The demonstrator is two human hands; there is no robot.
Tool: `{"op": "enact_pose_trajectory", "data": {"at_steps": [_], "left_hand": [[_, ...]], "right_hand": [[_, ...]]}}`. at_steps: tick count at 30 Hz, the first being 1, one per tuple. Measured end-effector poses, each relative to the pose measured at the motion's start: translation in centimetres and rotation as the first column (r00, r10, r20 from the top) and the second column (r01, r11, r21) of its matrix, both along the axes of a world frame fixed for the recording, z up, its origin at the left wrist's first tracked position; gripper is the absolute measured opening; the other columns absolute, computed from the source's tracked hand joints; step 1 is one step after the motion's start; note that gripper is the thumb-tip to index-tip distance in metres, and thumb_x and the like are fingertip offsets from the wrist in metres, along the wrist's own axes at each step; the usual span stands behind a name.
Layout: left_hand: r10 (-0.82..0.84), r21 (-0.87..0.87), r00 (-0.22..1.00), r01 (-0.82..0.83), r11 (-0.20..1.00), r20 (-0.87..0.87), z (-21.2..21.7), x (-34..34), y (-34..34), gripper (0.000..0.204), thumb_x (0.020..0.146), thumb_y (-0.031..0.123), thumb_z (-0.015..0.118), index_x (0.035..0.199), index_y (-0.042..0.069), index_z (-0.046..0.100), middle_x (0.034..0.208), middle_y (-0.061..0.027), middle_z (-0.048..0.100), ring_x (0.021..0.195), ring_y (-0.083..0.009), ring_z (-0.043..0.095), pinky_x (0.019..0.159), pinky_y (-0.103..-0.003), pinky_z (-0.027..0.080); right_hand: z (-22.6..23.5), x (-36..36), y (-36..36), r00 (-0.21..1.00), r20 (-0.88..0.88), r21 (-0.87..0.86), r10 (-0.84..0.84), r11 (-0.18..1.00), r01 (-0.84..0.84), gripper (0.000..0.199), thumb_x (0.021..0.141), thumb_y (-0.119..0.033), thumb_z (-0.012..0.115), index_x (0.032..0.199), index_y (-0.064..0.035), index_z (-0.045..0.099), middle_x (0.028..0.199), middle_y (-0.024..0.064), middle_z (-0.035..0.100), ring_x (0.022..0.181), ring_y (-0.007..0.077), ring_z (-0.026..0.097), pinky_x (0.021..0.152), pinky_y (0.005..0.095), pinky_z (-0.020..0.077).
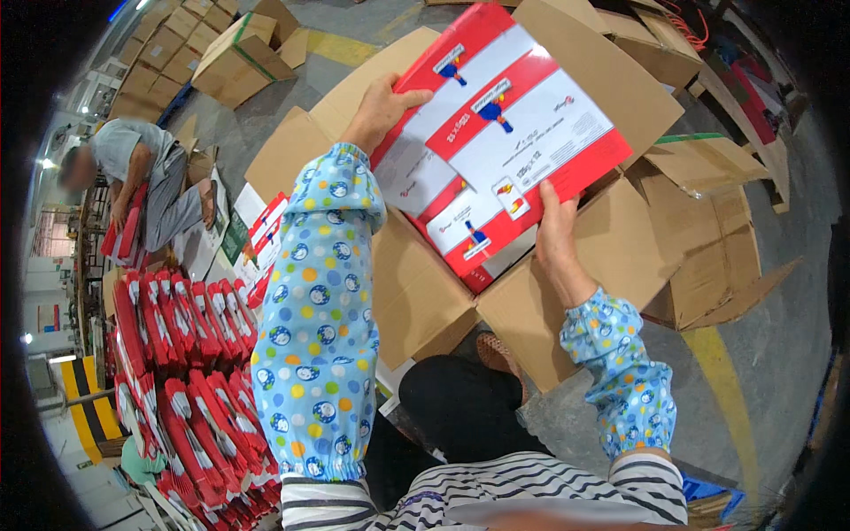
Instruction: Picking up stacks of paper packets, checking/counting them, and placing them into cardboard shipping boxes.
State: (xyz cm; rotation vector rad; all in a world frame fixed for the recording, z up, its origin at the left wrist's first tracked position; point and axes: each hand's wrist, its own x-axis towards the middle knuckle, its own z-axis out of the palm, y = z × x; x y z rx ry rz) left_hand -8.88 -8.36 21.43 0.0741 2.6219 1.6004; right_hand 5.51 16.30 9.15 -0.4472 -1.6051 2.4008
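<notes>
My left hand (388,111) grips the upper left edge of some flat red and white cartons, thumb lying on top. At their lower right edge, my right hand (560,237) holds on with its thumb against the printed face. The front carton (567,124) overlaps another carton (403,164) behind it, at a tilt. Beneath them stands a large open cardboard box (611,239) with its flaps spread outward. More red and white shows low inside it, though the held cartons hide most of the interior.
Piles of folded red and white cartons (190,354) stand at my left. Beyond them a person (142,168) crouches with a red carton. An open brown box (708,230) lies to the right, and taped boxes (243,57) are at the far left. My knee (460,403) is near the box.
</notes>
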Motion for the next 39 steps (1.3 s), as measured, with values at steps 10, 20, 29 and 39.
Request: {"op": "enact_pose_trajectory", "data": {"at_steps": [10, 20, 29, 39], "left_hand": [[-0.033, -0.406, 0.983, 0.106, 0.908, 0.182, -13.6, -5.7, -1.3, 0.075, 0.078, 0.043, 0.075, 0.128, -0.008, 0.053, 0.122, -0.0263, 0.060, 0.112, -0.0334, 0.060, 0.094, -0.038, 0.048], [-0.079, -0.518, 0.956, 0.222, 0.826, 0.283, -21.4, -5.8, -4.3, 0.061, 0.077, 0.040, 0.071, 0.125, 0.004, 0.058, 0.126, -0.0192, 0.060, 0.117, -0.0314, 0.058, 0.100, -0.040, 0.044], [0.056, -0.507, 0.926, 0.153, 0.848, 0.373, -20.8, -4.9, -3.8, 0.067, 0.078, 0.046, 0.067, 0.126, 0.001, 0.057, 0.128, -0.0206, 0.058, 0.120, -0.0345, 0.055, 0.101, -0.041, 0.044], [-0.113, -0.462, 0.696, 0.579, 0.672, 0.709, -17.6, -4.6, -5.5, 0.075, 0.058, 0.022, 0.085, 0.122, -0.007, 0.058, 0.125, -0.0228, 0.060, 0.119, -0.0341, 0.056, 0.099, -0.041, 0.046]], "right_hand": [[-2.2, -0.6, -0.4, 0.930, 0.354, -0.200, 0.097, 0.979, -0.026, 0.034, 0.089, 0.003, 0.050, 0.121, 0.0109, 0.044, 0.124, 0.0204, 0.055, 0.113, 0.0274, 0.055, 0.099, 0.0404, 0.0438], [3.2, 0.3, -0.8, 0.657, 0.660, -0.044, 0.364, 0.892, -0.450, 0.042, 0.089, -0.013, 0.054, 0.129, -0.0007, 0.048, 0.128, 0.0165, 0.055, 0.113, 0.0284, 0.055, 0.093, 0.0443, 0.0455], [-5.1, -4.9, -5.6, 0.249, 0.373, 0.925, 0.894, -0.339, -0.170, 0.035, 0.083, -0.025, 0.066, 0.111, -0.0051, 0.060, 0.112, 0.0125, 0.061, 0.112, 0.0327, 0.053, 0.094, 0.0454, 0.0411], [-8.3, -5.6, -9.0, 0.313, 0.535, 0.807, 0.785, -0.584, 0.086, 0.054, 0.080, -0.060, 0.062, 0.090, -0.0065, 0.067, 0.088, 0.0049, 0.068, 0.105, 0.0208, 0.048, 0.088, 0.0404, 0.0352]]}}
